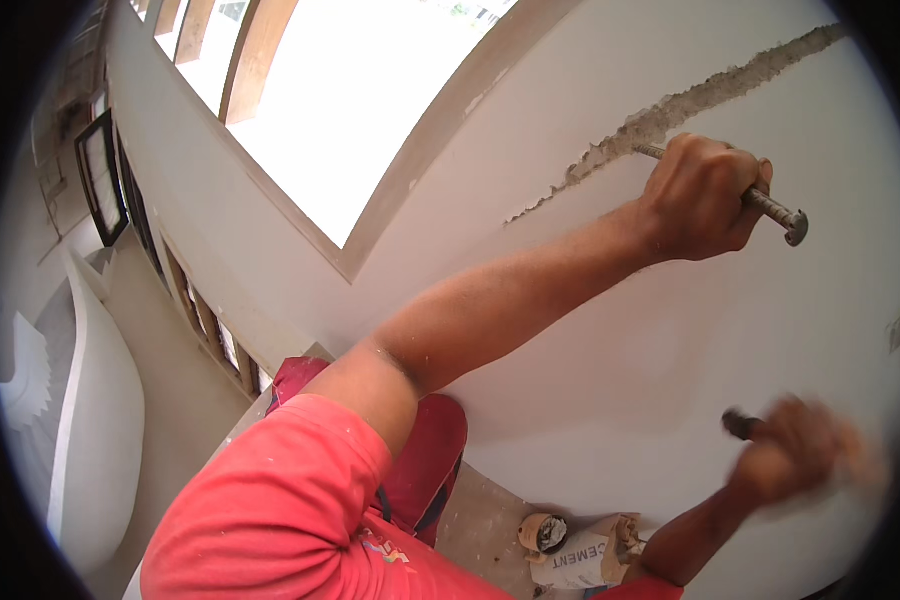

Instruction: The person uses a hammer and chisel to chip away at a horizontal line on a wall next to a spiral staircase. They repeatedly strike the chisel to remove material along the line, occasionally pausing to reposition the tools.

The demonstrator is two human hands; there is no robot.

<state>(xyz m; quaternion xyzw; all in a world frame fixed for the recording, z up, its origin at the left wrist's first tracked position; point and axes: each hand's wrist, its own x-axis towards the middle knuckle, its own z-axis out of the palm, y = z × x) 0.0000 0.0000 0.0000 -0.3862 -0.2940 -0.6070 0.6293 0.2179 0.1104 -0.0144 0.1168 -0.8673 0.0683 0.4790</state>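
Observation:
My left hand [705, 195] is closed round a steel chisel [770, 208], a ribbed rod with a flattened, mushroomed head. Its far end meets a rough grey groove [660, 118] cut into the white wall [560, 340]. The groove runs from the upper right down to a thin crack. Lower down at the right, my right hand [795, 455] is smeared by motion, its fingers wrapped round a tool with a dark, blunt end [740, 423]. The rest of that tool is blurred or hidden by the hand. A gap separates this tool from the chisel head.
A window opening [345, 262] with a bare plaster edge lies left of my left arm. Below, near the wall's foot, are a round container [542, 533] and a crumpled paper cement bag [580, 560]. A curved white structure [100, 430] stands at far left.

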